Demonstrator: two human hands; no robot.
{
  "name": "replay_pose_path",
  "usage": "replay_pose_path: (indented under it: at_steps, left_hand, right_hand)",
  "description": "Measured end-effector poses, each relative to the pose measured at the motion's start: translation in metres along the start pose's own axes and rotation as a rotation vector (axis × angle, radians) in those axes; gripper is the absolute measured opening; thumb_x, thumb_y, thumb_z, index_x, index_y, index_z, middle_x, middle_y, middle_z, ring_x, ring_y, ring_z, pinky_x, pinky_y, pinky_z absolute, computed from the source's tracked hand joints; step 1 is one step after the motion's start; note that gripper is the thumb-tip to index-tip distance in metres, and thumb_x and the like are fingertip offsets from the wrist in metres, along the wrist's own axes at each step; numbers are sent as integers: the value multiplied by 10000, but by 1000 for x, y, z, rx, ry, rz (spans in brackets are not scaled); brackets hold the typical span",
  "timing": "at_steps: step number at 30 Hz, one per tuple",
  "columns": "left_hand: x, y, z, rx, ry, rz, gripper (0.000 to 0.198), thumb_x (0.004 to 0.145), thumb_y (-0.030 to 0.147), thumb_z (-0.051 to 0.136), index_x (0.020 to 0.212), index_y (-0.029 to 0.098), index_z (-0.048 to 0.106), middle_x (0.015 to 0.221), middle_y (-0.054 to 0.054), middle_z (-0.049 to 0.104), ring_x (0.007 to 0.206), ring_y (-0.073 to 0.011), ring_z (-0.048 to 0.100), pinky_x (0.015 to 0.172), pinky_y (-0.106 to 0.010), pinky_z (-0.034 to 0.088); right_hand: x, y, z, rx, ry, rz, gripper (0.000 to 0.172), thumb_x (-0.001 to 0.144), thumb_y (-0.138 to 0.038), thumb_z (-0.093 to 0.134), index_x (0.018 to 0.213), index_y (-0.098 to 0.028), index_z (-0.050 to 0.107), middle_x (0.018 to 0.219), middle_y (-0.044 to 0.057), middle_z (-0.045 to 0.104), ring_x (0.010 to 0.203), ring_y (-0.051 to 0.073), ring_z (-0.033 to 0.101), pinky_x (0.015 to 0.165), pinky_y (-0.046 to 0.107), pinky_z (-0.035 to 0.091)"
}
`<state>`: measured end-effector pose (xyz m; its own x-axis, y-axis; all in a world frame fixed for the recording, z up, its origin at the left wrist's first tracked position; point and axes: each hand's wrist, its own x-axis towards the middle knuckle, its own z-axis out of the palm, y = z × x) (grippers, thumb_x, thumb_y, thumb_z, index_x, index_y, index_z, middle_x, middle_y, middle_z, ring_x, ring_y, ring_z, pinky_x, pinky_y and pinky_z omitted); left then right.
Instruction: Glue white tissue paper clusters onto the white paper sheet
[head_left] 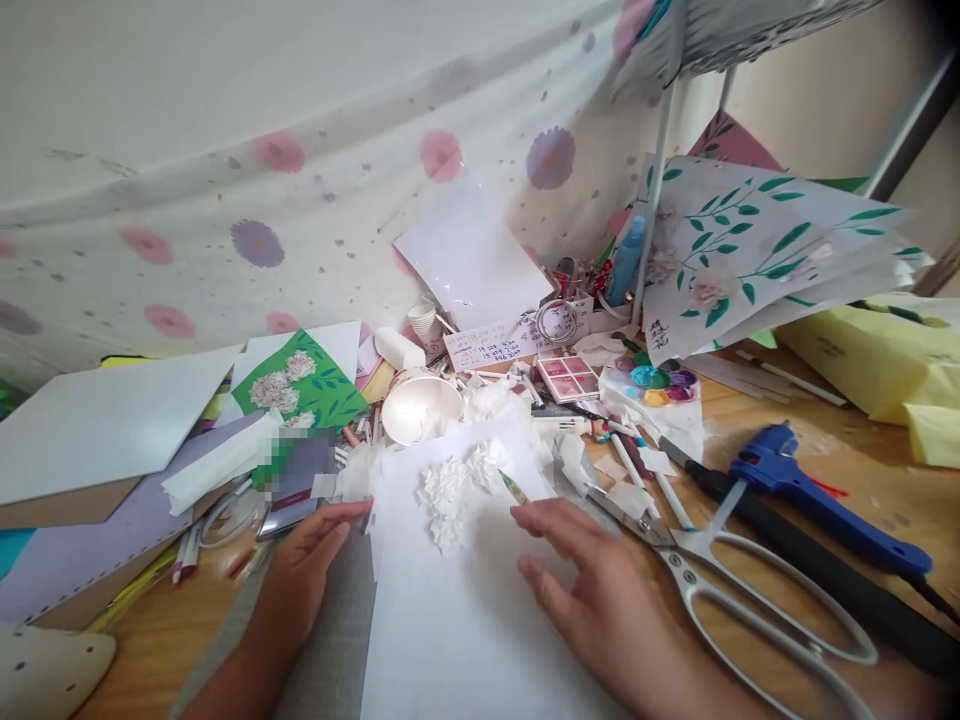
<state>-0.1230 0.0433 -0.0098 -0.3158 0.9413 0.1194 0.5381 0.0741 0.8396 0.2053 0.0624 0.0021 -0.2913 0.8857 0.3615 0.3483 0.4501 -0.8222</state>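
Note:
A white sheet of paper (pixel 435 640) lies in front of me, bearing white crumpled paper flowers (pixel 446 490) in its upper part. My left hand (pixel 300 575) is at the sheet's left edge, fingers stretched out and fingertips touching or just beside it. Over the right side of the sheet is my right hand (pixel 581 560), thumb and fingers apart, nothing seen in its grasp. Just beyond its fingertips is a small, pointed green-and-orange piece (pixel 514 488), perhaps a leaf; I cannot tell whether it is touched.
Large scissors (pixel 697 560) and a blue glue gun (pixel 825 500) lie at right. Behind the sheet stand a white bowl (pixel 421 408) and a pink paint palette (pixel 568 380). At left are a green flower card (pixel 300 385), a phone (pixel 296 505) and white boards (pixel 112 425).

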Motion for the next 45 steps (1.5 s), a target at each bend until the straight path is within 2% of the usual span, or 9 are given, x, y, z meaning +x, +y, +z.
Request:
replay_pose_path:
  at_steps: [5, 14, 19, 23, 28, 32, 38, 41, 45]
  left_hand:
    - [-2, 5, 2, 31, -5, -7, 274, 787, 401, 563, 970, 220, 657, 1106, -50, 667, 1135, -264, 543, 1034, -434, 369]
    - [-5, 12, 9, 0, -57, 18, 304, 805, 372, 530, 1000, 166, 636, 1126, -99, 656, 1102, -269, 569, 986, -448, 413]
    - [-3, 6, 15, 56, -89, 150, 234, 807, 319, 507, 926, 158, 627, 1127, -112, 651, 1074, -244, 589, 948, -412, 444]
    - [-6, 8, 16, 97, -126, 233, 181, 780, 259, 517, 888, 184, 641, 1152, -79, 640, 1083, -222, 576, 962, -394, 428]
    - [-9, 11, 16, 140, -134, 302, 190, 764, 200, 493, 872, 195, 650, 1145, -61, 641, 1090, -212, 565, 976, -397, 414]
    - [-8, 10, 18, 165, -166, 333, 199, 773, 168, 479, 846, 195, 662, 1104, -48, 660, 1114, -201, 551, 1015, -385, 379]
    - [-8, 9, 20, 189, -165, 345, 232, 762, 127, 479, 852, 210, 676, 1116, -25, 656, 1130, -201, 537, 1022, -385, 375]
    - [-7, 6, 19, 192, -98, 341, 261, 761, 112, 467, 901, 200, 668, 1174, -38, 618, 1129, -198, 532, 1014, -379, 382]
    - [-4, 2, 18, 194, 10, 327, 250, 759, 107, 459, 899, 182, 652, 1166, -65, 594, 1115, -205, 530, 1002, -382, 385]
  right_hand:
    - [-7, 11, 0, -258, 31, -93, 404, 761, -246, 517, 1149, -198, 623, 1104, 101, 659, 1002, 237, 633, 825, 350, 545]
    - [2, 15, 6, -397, -18, 36, 411, 821, -227, 430, 1202, -167, 575, 1216, 114, 596, 1064, 238, 605, 880, 374, 516]
    - [6, 18, 10, -411, 18, 102, 446, 790, -216, 463, 1220, -157, 567, 1269, 130, 557, 1078, 279, 589, 899, 429, 485]
    - [15, 23, 11, -229, 67, 203, 436, 716, -212, 553, 1145, -183, 619, 1234, 106, 584, 1034, 282, 601, 905, 425, 455]
    - [25, 30, 12, -60, 125, 312, 439, 694, -221, 581, 1128, -159, 594, 1086, 102, 655, 850, 209, 661, 753, 334, 502]
    - [25, 26, 18, 81, 144, 365, 491, 697, -314, 616, 1155, -145, 562, 1116, 94, 642, 792, 157, 649, 702, 279, 507]
    - [22, 14, 25, 91, 144, 413, 491, 597, -281, 711, 1070, -163, 647, 908, 51, 676, 587, 105, 566, 570, 252, 462]
    - [25, 1, 11, 163, 221, 421, 478, 631, -274, 686, 1097, -176, 639, 905, 49, 680, 573, 97, 563, 536, 239, 454]
    - [35, -16, -26, 357, 461, 395, 371, 653, -201, 686, 1024, -216, 682, 1038, 58, 680, 708, 98, 621, 567, 202, 459]
